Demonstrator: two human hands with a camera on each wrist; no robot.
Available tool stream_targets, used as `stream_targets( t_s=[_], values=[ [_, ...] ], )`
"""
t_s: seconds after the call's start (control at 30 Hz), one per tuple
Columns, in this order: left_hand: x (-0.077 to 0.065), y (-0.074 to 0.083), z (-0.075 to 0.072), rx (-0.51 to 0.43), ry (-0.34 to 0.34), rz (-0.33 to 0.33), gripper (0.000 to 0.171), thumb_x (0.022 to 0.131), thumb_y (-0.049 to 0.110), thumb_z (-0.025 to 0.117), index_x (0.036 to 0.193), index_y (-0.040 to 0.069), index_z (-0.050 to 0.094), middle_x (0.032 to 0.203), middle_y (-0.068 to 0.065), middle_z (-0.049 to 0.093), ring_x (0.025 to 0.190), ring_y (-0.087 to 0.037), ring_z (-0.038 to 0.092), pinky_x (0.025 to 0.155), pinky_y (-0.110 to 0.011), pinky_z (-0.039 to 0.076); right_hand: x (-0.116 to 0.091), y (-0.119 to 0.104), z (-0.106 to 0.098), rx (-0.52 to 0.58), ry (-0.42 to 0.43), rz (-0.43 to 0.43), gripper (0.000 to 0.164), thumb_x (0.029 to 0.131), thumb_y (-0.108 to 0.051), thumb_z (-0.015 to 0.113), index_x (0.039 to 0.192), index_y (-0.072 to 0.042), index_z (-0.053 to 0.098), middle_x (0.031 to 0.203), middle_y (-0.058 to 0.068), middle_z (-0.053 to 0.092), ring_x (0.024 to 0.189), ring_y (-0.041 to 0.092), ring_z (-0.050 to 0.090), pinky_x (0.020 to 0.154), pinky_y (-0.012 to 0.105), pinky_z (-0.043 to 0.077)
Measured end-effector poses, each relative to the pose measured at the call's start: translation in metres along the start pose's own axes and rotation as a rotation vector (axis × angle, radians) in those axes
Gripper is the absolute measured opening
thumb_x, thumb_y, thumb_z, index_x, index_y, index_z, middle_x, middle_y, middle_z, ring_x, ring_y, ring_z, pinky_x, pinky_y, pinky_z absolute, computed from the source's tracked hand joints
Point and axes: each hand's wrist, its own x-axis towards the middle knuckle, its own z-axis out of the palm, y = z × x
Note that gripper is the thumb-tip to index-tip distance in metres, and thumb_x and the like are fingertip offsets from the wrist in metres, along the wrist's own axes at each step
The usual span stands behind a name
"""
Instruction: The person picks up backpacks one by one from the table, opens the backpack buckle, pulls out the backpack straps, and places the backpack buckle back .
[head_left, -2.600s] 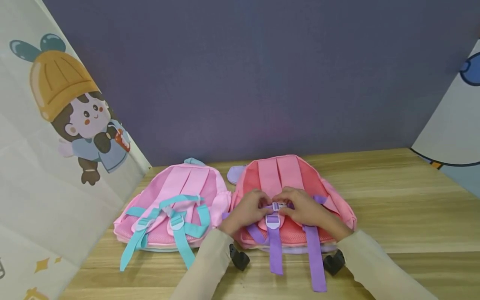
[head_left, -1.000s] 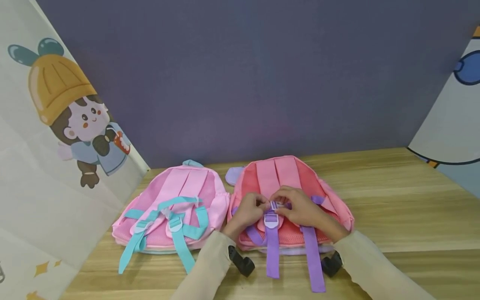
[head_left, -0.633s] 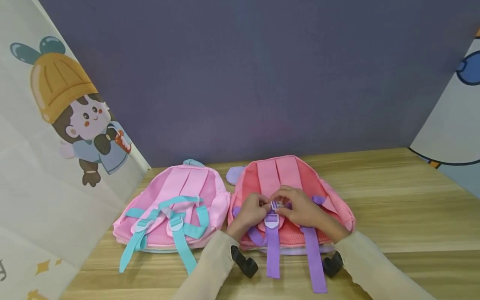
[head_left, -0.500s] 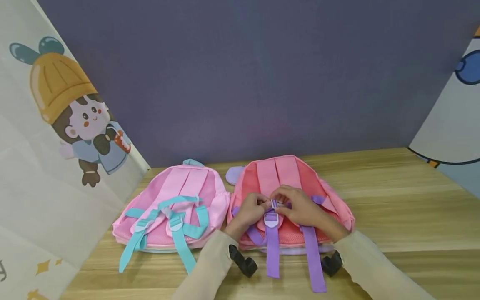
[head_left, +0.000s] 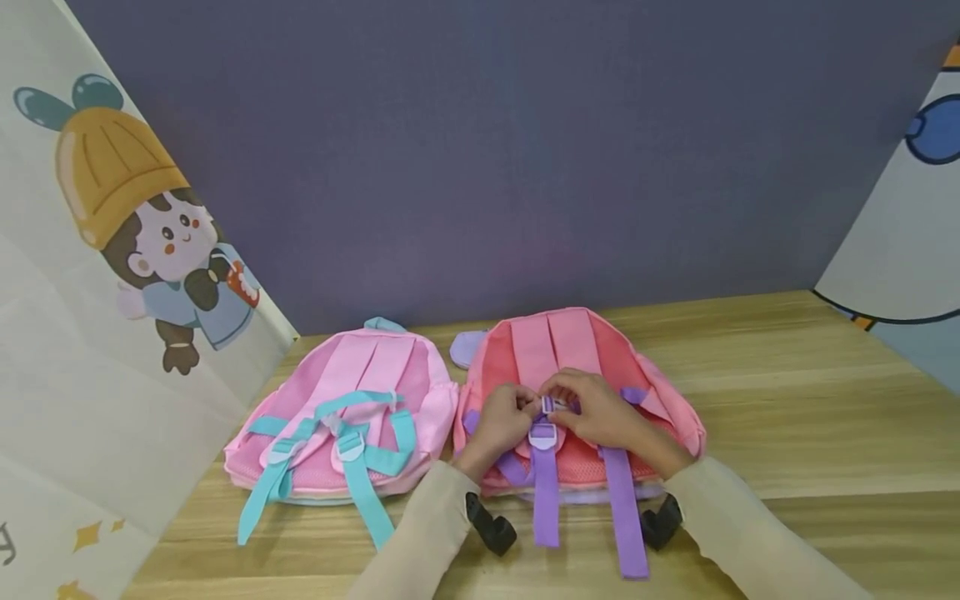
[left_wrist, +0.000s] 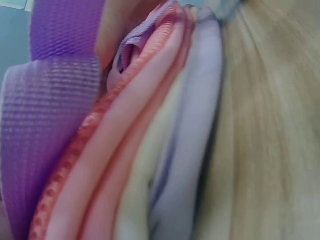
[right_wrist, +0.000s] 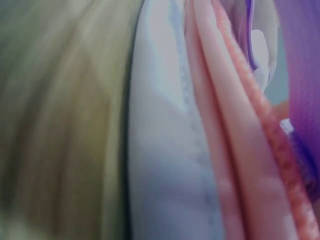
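A coral-pink backpack [head_left: 534,346] lies in the head view with its shoulder-strap side up. Over its middle, my left hand [head_left: 504,419] pinches a purple strap at the left of a small white buckle [head_left: 548,406]. My right hand [head_left: 596,410] pinches the same buckle from its right side, thumb and fingertips close together. Fingers hide part of the buckle. Just below sits a white strap adjuster [head_left: 542,436], with a purple webbing tail [head_left: 546,500] hanging from it. The left wrist view shows purple webbing [left_wrist: 47,125] beside the bag's edge; the right wrist view shows the bag's layered edge [right_wrist: 165,140].
A light pink backpack [head_left: 337,367] with turquoise straps [head_left: 367,492] lies against the left side of the coral one. Behind them a lilac flap [head_left: 467,348] shows on the wooden table [head_left: 787,417]. A dark panel [head_left: 525,167] stands at the back.
Compared with 2.6 seconds ago, my left fingertips are nearer the buckle and less strap shows between them. The buckle has turned a little. Both hands keep their pinch; the bags stay put.
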Motion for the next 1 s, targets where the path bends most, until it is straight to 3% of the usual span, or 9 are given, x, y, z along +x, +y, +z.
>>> stream_targets(
  t_s=[0.23, 0.4, 0.53, 0.63, 0.83, 1.0],
  values=[
    [0.002, -0.004, 0.003, 0.032, 0.063, 0.02, 0.01, 0.084, -0.001, 0.062, 0.076, -0.004, 0.068, 0.066, -0.002, 0.055, 0.062, -0.006, 0.044, 0.058, -0.018, 0.037, 0.003, 0.01, 0.004, 0.008, 0.045, -0.047, 0.025, 0.08, -0.003, 0.073, 0.103, -0.01, 0.066, 0.09, -0.001, 0.063, 0.082, 0.013, 0.058, 0.075, 0.031, 0.05],
    [0.001, -0.006, -0.002, 0.057, 0.041, 0.034, 0.01, 0.085, 0.003, 0.062, 0.081, -0.003, 0.07, 0.078, -0.009, 0.062, 0.072, -0.008, 0.048, 0.065, -0.02, 0.041, 0.005, 0.014, 0.008, 0.012, 0.071, -0.086, 0.025, 0.078, -0.001, 0.074, 0.101, -0.009, 0.066, 0.089, -0.001, 0.063, 0.081, 0.013, 0.059, 0.075, 0.031, 0.05],
    [0.001, -0.004, -0.013, 0.066, -0.048, 0.037, 0.014, 0.087, 0.006, 0.061, 0.079, -0.002, 0.07, 0.071, -0.003, 0.06, 0.063, -0.006, 0.047, 0.058, -0.017, 0.038, 0.005, 0.014, 0.008, 0.038, 0.066, -0.078, 0.025, 0.08, 0.001, 0.072, 0.102, -0.008, 0.066, 0.09, -0.001, 0.062, 0.082, 0.013, 0.058, 0.075, 0.031, 0.05],
    [0.002, -0.003, -0.017, 0.053, -0.078, 0.027, 0.017, 0.087, 0.006, 0.061, 0.074, -0.002, 0.069, 0.061, 0.004, 0.052, 0.052, -0.003, 0.041, 0.049, -0.016, 0.032, 0.005, 0.015, 0.005, 0.047, 0.061, -0.056, 0.025, 0.082, 0.0, 0.07, 0.104, -0.007, 0.065, 0.091, -0.001, 0.061, 0.084, 0.014, 0.058, 0.076, 0.032, 0.051],
    [0.004, -0.004, -0.009, 0.007, -0.036, -0.025, 0.016, 0.088, 0.006, 0.063, 0.078, -0.003, 0.071, 0.058, 0.003, 0.054, 0.044, -0.002, 0.04, 0.044, -0.017, 0.033, 0.005, 0.015, 0.002, 0.033, 0.079, -0.04, 0.025, 0.081, 0.002, 0.07, 0.105, -0.006, 0.065, 0.091, 0.001, 0.062, 0.084, 0.015, 0.058, 0.076, 0.032, 0.051],
    [0.005, -0.002, -0.005, 0.025, -0.012, -0.021, 0.015, 0.088, 0.005, 0.063, 0.077, -0.003, 0.07, 0.065, -0.005, 0.062, 0.049, -0.004, 0.043, 0.047, -0.017, 0.035, 0.004, 0.016, 0.002, 0.013, 0.095, -0.048, 0.027, 0.08, 0.003, 0.071, 0.106, -0.005, 0.065, 0.091, 0.001, 0.062, 0.084, 0.015, 0.059, 0.076, 0.033, 0.052]
  ],
)
